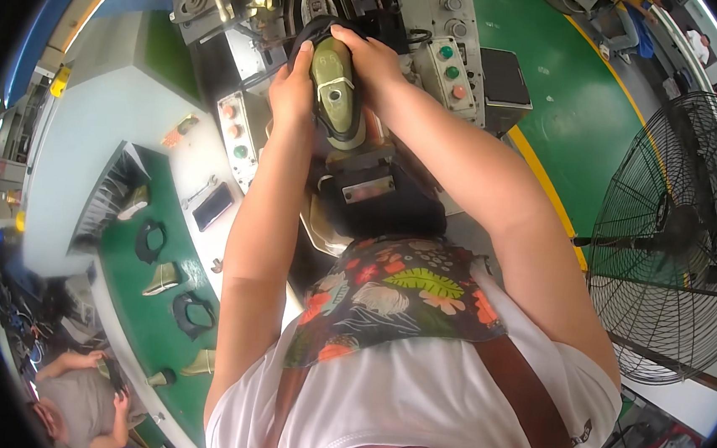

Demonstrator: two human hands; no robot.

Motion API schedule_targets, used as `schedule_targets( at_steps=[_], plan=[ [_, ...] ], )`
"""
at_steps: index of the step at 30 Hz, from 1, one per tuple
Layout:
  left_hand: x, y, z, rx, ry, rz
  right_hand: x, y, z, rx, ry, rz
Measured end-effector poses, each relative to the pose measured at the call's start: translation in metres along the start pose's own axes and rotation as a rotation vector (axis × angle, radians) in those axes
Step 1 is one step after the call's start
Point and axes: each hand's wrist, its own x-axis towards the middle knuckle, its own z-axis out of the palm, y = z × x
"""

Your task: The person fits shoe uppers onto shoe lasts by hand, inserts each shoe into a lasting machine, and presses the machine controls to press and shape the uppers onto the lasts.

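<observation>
White shirt cloth (421, 397) fills 6 o'clock in the head view, nearest the camera, with a floral apron (404, 291) just beyond it. Toward 12 o'clock, the left hand (291, 91) and right hand (373, 63) are clamped on opposite sides of an olive-green shoe form (334, 83) rimmed by a dark upper (356, 121), which sits at the front of a machine (313, 1). Judging by that two-sided grip, the step in hand is fitting or aligning the shoe at the machine; the next move probably calls for keeping it square and pressing it evenly, fingers clear of the mechanism. Button panels flank the work, one (237, 134) at 10 o'clock, the other (452, 73) at 1. Most fingers are tucked out of sight beneath the shoe, so whether it rests on a support cannot be told, nor which end is the toe. The machine is cut off at 12 o'clock; at 8, shoe parts (194, 315) on a green belt (138, 291) are partly hidden by the left forearm, and a co-worker (96, 401) is cropped by the dark rim.
</observation>
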Motion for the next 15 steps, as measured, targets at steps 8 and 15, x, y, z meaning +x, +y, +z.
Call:
schedule_targets(
  at_steps=[8, 15],
  plan=[
    [0.006, 0.018, 0.017, -0.016, 0.062, 0.074, 0.021, -0.005, 0.005, -0.013, 0.012, -0.057],
    [0.023, -0.008, 0.014, -0.135, 0.016, 0.353, 0.047, 0.013, -0.011, -0.224, -0.092, -0.4]
  ],
)
